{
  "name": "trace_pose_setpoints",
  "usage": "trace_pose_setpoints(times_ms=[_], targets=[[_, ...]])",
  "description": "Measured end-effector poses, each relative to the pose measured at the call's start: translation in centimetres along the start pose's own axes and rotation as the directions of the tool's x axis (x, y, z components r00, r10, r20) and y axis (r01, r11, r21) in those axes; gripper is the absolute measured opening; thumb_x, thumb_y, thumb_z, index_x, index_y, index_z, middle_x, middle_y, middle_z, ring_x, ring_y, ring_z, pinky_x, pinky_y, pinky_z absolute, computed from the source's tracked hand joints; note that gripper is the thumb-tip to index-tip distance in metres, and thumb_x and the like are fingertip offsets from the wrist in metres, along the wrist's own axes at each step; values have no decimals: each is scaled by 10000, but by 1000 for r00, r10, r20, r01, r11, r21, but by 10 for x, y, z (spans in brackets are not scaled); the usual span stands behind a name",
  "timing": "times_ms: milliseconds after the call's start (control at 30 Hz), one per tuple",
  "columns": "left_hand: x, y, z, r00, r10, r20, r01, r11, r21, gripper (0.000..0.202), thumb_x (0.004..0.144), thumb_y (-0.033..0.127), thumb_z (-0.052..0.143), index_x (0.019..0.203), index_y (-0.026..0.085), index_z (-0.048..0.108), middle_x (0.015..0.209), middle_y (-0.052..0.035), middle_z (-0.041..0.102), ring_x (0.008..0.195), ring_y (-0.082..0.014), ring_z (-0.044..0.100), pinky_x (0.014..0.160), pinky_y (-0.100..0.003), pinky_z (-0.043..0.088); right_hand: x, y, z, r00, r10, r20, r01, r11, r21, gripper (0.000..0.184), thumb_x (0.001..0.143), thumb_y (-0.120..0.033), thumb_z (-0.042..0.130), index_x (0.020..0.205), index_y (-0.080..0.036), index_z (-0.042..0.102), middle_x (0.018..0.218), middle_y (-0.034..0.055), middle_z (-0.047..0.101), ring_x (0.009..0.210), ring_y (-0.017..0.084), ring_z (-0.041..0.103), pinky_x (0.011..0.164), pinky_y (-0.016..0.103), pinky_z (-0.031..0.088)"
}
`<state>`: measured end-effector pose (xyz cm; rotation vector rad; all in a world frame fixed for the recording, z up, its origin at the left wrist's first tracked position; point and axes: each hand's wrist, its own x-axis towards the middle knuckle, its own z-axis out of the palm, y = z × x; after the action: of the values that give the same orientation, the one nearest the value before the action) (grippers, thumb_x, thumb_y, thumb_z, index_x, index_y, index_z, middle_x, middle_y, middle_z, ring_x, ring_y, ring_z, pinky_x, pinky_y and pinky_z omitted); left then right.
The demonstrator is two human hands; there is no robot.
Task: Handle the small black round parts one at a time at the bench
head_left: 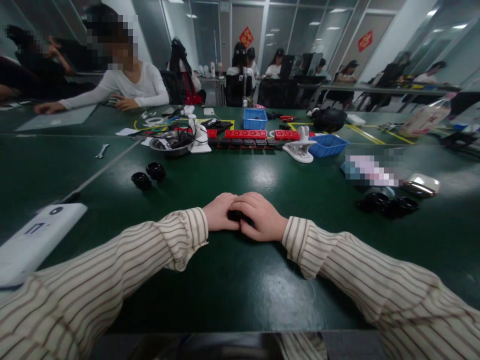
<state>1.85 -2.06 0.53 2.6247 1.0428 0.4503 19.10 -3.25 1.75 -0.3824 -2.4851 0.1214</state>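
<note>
My left hand (221,212) and my right hand (261,216) meet above the green table (240,280). Both are closed around a small black object (237,216), which the fingers mostly cover, so its kind cannot be made out. The right fingers lie over its top, and the left hand grips it from the other side. Farther off to the left stand two glossy black rounded parts (155,171). More black rounded parts (405,205) lie on the right, beside a shiny metallic case (422,185).
A metal bowl (174,150), white clamps (300,145), red power strips (245,134) and blue bins (329,145), (255,119) line the table's far side. A wrench (102,151) and a white device (41,240) lie left. A person in white sleeves (146,85) sits opposite.
</note>
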Motion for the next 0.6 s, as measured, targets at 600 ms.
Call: trace_pose_setpoints(times_ms=[600], targets=[[3, -9, -4, 996, -47, -77, 50, 998, 32, 313, 659, 313, 687, 884, 131, 571, 875, -52, 579, 837, -215, 530, 799, -329, 419, 0, 13, 5, 957, 282, -64, -284, 958, -30, 219, 785, -294, 501, 927, -137, 558, 885, 68, 564, 842, 195, 477, 783, 338, 357]])
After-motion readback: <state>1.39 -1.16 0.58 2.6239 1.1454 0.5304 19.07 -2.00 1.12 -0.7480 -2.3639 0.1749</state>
